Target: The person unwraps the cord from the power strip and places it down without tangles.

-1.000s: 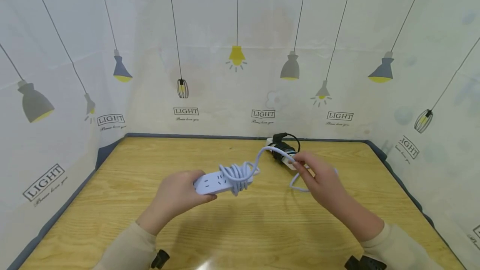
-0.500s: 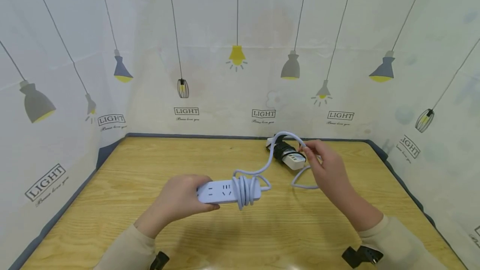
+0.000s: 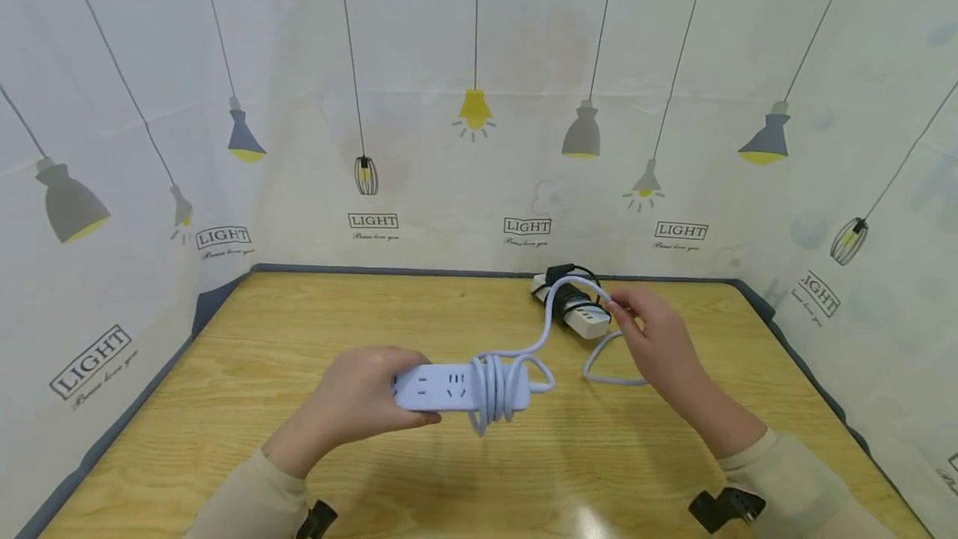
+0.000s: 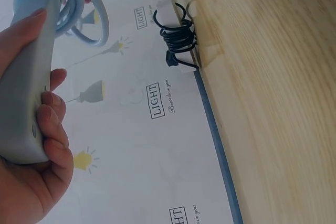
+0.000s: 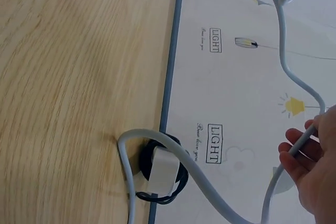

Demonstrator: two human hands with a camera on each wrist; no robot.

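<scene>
The left hand (image 3: 359,398) grips the white power strip (image 3: 456,385) by its left end, long axis running left-right above the wooden table (image 3: 224,406). The right hand (image 3: 659,339) pinches the white cord (image 3: 550,318) (partly coiled around the strip's right end), farther back and right.

head: high, looks forward and down over the whole table (image 3: 224,406) to its far edge.
left wrist: close, faces the far edge.
right wrist: close, same way.
shared: black-corded strip (image 3: 572,306) (image 4: 178,38) (image 5: 160,174) at the far edge.
</scene>
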